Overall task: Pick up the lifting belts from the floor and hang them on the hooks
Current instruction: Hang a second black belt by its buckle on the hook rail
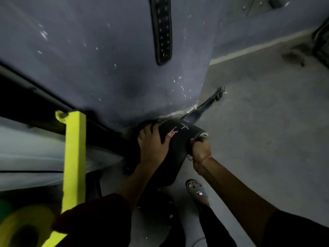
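A wide black lifting belt [175, 134] with red and white markings is curled up at the foot of the blue-grey wall [89, 50]. My left hand [153, 141] grips its left side from above. My right hand [200, 148] is closed around its right end, where layered edges show. A second dark belt [204, 106] lies on the floor behind it, its buckle end pointing up-right. A third black belt [161, 31] with rows of holes hangs straight down the wall above; its hook is out of view.
A yellow steel upright [74, 157] of a rack stands at the left, with a yellow weight plate [23, 227] low in the corner. My foot in a slide sandal [196, 191] is on the grey concrete floor [267, 131]. A dark object sits at the right edge.
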A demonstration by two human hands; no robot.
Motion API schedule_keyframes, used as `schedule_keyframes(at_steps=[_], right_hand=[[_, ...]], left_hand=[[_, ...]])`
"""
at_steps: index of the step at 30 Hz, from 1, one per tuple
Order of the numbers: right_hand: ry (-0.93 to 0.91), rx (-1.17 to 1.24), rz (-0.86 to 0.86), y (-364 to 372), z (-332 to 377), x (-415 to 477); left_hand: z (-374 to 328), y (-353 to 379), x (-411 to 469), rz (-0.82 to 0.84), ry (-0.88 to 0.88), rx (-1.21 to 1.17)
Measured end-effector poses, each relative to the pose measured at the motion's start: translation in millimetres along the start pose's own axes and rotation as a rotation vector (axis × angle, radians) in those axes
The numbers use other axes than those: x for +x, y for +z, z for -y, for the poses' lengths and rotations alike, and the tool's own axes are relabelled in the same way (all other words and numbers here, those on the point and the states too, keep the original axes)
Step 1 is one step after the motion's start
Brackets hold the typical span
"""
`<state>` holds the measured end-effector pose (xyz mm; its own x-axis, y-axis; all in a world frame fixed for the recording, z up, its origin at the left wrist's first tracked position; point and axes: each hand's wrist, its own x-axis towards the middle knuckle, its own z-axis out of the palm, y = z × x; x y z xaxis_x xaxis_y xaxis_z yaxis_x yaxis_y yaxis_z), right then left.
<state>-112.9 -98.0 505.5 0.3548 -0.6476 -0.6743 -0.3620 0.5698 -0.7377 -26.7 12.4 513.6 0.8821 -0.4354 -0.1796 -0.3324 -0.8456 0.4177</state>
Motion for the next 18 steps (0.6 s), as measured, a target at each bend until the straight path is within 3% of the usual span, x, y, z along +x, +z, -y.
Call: schedule_keyframes(at_steps=[4,8,11,13,18], right_hand=[[-0.131,-0.135,0.148,-5.8,45.9,-75.6],[-0.284,-0.231,0.316,-32.3,87.7,-139.8],[-0.4,-0.26,0.417,-59.8,117.4,-181.9],[-0.449,-0.253,0.424,-76.6,136.0,-202.0],[-0.503,-0.142,0.439,-83.7,200.7,-239.1]], left_hand=[[-22.8,-87.6,-4.3,0.215,-0.141,-0.301],[-48.8,-161.5,-11.0,0.217,-0.356,-0.693],[-68.3,-208.6,-18.6,0.44,-0.506,-0.964],[-88.8,-237.0,-28.1,0.542,-0.506,-1.046],[-143.1,-302.0,-46.6,0.347,-0.331,-1.256]])
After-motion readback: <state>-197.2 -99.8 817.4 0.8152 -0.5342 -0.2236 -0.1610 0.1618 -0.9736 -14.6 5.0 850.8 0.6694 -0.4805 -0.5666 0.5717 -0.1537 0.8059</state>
